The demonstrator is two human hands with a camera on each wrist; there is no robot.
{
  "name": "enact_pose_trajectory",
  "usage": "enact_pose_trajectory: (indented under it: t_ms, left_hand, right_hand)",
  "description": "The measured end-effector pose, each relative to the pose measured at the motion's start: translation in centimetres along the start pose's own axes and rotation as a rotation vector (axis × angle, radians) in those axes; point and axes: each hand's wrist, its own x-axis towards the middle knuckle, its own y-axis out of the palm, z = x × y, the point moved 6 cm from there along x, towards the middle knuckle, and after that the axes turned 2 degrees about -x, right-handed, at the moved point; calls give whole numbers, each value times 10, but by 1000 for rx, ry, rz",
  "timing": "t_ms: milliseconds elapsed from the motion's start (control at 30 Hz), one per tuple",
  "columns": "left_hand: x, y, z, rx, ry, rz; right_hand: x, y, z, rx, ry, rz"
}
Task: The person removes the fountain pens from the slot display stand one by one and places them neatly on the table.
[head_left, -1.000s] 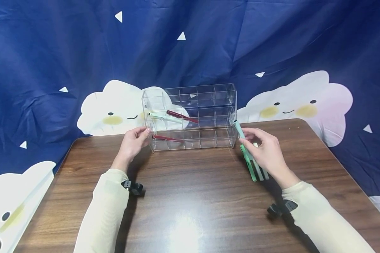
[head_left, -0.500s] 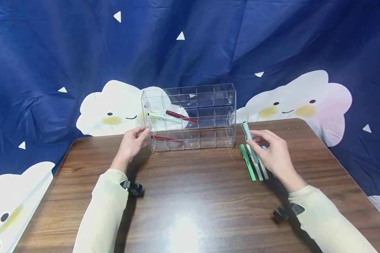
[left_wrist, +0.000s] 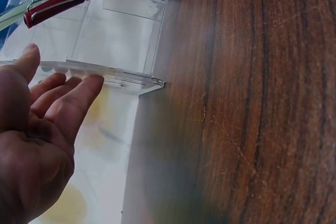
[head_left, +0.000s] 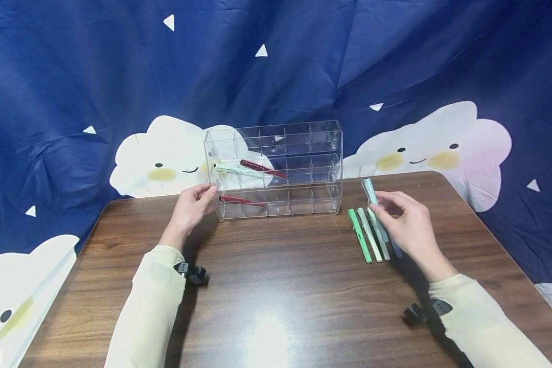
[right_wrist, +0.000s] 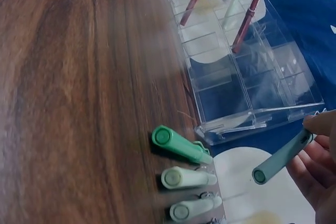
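A clear acrylic pen organizer [head_left: 276, 171] stands at the back of the table. My left hand [head_left: 194, 207] holds its left side, the thumb [left_wrist: 31, 59] at the panel's edge and the fingertips against the outer face. My right hand [head_left: 407, 220] pinches a light blue pen [head_left: 369, 191] between thumb and fingers, tilted above a row of pens. That row has a bright green pen [head_left: 360, 236], a pale green pen [head_left: 369, 235], a grey-green pen [head_left: 379, 236] and a bluish one [head_left: 396, 250] partly hidden under the hand.
Inside the organizer a dark red pen [head_left: 263, 168] and a pale green pen [head_left: 236, 171] lean in the middle tier; another red pen [head_left: 242, 201] lies in the bottom tier. The wooden table [head_left: 276, 286] ends at a blue cloud-patterned curtain [head_left: 276, 61].
My right hand has moved right with the light blue pen, away from the organizer's right side and across the row of pens. My left hand has stayed at the organizer.
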Motion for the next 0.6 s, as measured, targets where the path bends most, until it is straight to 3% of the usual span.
enact_pose_trajectory:
  t_ms: [400,600]
  left_hand:
    - [0,-1,0,-3,-7,7]
    - [0,-1,0,7,-17,9]
  right_hand:
    - [-7,-13,-21,-79,45,-24]
    - [-12,-17,-31,-125,101,6]
